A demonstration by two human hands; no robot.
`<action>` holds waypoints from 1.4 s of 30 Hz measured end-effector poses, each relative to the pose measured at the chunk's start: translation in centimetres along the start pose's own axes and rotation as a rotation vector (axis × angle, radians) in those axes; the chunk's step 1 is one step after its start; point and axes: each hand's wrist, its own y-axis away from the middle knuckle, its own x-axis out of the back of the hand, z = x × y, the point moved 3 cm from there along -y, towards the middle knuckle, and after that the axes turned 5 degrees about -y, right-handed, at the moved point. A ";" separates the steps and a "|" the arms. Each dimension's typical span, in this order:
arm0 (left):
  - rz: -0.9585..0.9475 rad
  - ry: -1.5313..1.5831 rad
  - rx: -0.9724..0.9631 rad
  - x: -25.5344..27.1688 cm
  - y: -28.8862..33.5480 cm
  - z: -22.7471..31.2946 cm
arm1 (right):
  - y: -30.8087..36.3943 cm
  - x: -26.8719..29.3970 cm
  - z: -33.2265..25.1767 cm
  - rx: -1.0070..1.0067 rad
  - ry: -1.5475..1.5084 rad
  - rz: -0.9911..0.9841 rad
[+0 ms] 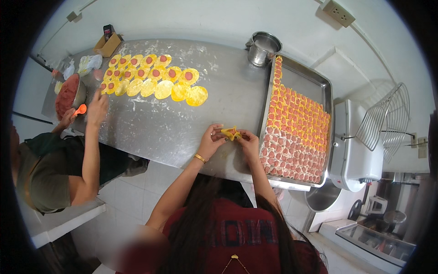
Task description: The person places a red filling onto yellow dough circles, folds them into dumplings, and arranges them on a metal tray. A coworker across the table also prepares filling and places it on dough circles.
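Observation:
Above the near edge of the steel table, my left hand (211, 140) and my right hand (248, 145) pinch a yellow dumpling (231, 133) from both sides. Its wrapper is gathered up around pink filling, with the top partly open. To my right is a large metal tray (264, 119) with tight rows of small open-topped dumplings (299, 116); most have yellow wrappers and the nearer ones look paler. Round yellow wrappers (197, 96) lie in rows on the far left part of the table. Many carry a pink lump of filling, while several in the nearest row are bare.
At the left, a co-worker's hand (97, 108) reaches over the wrappers; the other holds an orange spoon (80, 109) beside a bowl of pink filling (68, 97). A metal pot (264, 48) stands behind the tray. A white machine with a wire guard (360, 141) is at the right.

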 end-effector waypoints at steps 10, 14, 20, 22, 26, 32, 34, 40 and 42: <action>-0.047 -0.779 -0.294 0.3 0.5 -0.8 | 1.2 -0.2 -0.8 0.234 0.488 -0.188; -0.117 -0.778 -0.156 -0.1 0.5 -1.1 | 1.4 -0.4 -1.3 0.293 0.638 -0.145; -0.150 -0.905 -0.118 -0.8 0.3 -0.4 | 1.0 -1.3 -2.5 0.397 0.806 -0.161; -0.176 -0.973 -0.132 -0.8 0.1 -0.4 | 1.3 -1.0 -2.8 0.427 0.909 -0.107; -0.271 -0.963 -0.121 -0.4 0.0 -0.8 | 1.9 -0.2 -2.4 0.319 0.959 -0.171; -0.287 -1.064 -0.141 -1.3 -0.7 -1.1 | 1.4 -1.0 -2.2 0.368 0.851 -0.144; -0.278 -1.123 -0.138 -1.6 -0.8 -0.9 | 1.3 -1.0 -2.5 0.399 0.822 -0.180; -0.276 -0.981 -0.259 -1.0 -0.3 -0.3 | 2.1 -0.2 -2.6 0.418 0.864 -0.094; -0.300 -0.910 -0.228 -1.0 -0.4 -0.4 | 1.9 -0.5 -2.2 0.374 0.862 -0.129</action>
